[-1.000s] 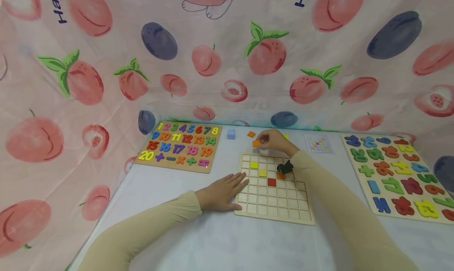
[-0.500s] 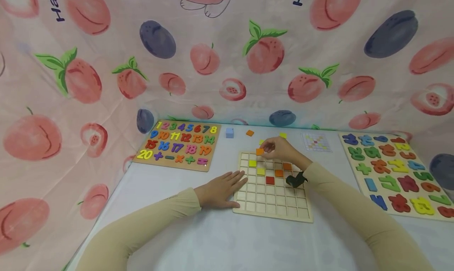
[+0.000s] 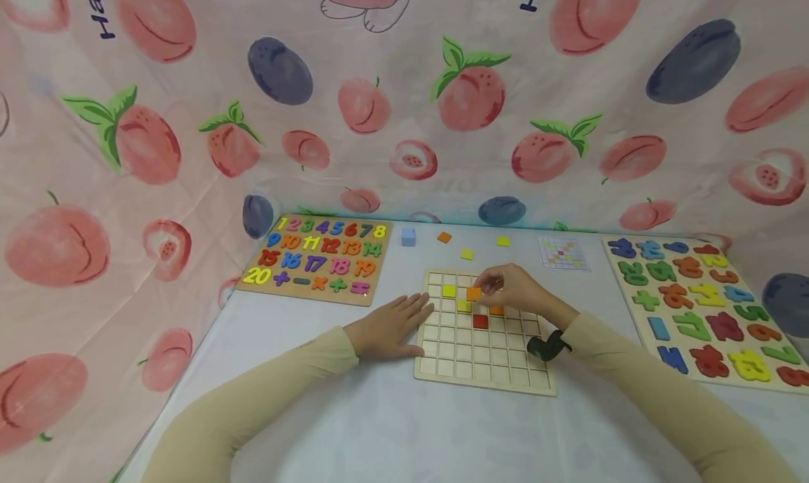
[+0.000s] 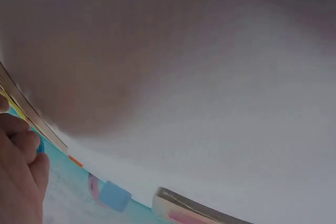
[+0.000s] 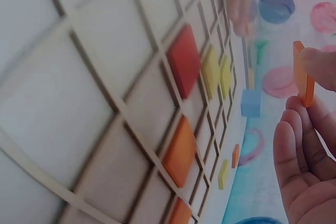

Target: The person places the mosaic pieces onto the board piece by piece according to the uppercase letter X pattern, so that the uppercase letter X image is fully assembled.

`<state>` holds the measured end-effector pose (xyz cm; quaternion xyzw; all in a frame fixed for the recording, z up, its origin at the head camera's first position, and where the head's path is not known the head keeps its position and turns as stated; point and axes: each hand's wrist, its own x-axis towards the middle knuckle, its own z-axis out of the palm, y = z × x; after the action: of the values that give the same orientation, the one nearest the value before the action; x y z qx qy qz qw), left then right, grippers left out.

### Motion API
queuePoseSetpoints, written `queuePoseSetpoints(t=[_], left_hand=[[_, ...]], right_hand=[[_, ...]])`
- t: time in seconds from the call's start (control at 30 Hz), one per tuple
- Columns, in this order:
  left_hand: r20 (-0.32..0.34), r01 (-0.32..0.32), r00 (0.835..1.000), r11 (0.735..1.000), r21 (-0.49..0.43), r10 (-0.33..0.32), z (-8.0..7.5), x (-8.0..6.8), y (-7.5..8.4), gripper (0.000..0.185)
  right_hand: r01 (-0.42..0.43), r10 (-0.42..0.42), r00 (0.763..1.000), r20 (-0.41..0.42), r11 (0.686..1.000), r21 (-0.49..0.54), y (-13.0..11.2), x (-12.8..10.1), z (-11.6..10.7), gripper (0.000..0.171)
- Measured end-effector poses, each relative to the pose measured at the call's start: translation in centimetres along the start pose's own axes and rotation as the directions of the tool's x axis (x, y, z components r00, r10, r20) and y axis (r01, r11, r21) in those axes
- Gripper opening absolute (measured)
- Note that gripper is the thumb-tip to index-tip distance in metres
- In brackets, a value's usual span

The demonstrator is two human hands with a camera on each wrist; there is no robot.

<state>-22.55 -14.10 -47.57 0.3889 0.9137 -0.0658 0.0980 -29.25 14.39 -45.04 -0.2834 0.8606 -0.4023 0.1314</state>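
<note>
A wooden grid board (image 3: 480, 374) lies on the white table. My left hand (image 3: 387, 328) rests at its left edge with fingers spread. Over the board's upper part, my right hand (image 3: 517, 288) pinches an orange square tile (image 3: 473, 293) between thumb and fingers. The right wrist view shows this tile (image 5: 303, 74) edge-on, apart from the board. Set in the grid are a red tile (image 3: 481, 321), two yellow tiles, one at upper left (image 3: 449, 291), and an orange tile (image 5: 181, 151). A second orange tile (image 5: 180, 212) sits nearby, mostly hidden by my right hand in the head view.
Behind the board lie a loose orange tile (image 3: 444, 237), two yellow tiles, one further right (image 3: 503, 241), and a light blue cube (image 3: 408, 237). A printed pattern card (image 3: 562, 253) lies at back right. Number boards flank at left (image 3: 322, 297) and right (image 3: 638, 304).
My right hand has carried the orange tile from the table behind the board toward me, over the grid. My left hand has stayed at the board's left edge.
</note>
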Motion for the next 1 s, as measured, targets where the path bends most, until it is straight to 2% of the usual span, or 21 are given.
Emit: queuePoseSetpoints(t=[0.17, 0.43, 0.8, 1.0], left_hand=[[-0.016, 0.027, 0.999, 0.999, -0.028, -0.027, -0.2, 0.6, -0.9, 0.083], [0.015, 0.050, 0.999, 0.998, -0.028, -0.050, -0.4, 1.6, -1.5, 0.084], [0.025, 0.039, 0.999, 0.999, -0.016, -0.039, -0.3, 2.1, -1.8, 0.085], [0.031, 0.034, 0.999, 0.999, -0.019, -0.033, 0.0, 2.2, -1.8, 0.085]], right_hand=[[0.011, -0.011, 1.000, 0.027, 1.000, 0.011, 0.1, -0.7, 0.8, 0.023], [0.026, -0.028, 0.996, 0.079, 0.999, 0.026, -0.2, -1.4, 2.2, 0.023], [0.103, -0.094, 0.986, 0.138, 0.993, -0.064, -0.2, -1.6, 3.8, 0.018], [0.078, -0.061, 0.987, 0.150, 0.991, -0.112, -0.3, -1.6, 4.2, 0.019]])
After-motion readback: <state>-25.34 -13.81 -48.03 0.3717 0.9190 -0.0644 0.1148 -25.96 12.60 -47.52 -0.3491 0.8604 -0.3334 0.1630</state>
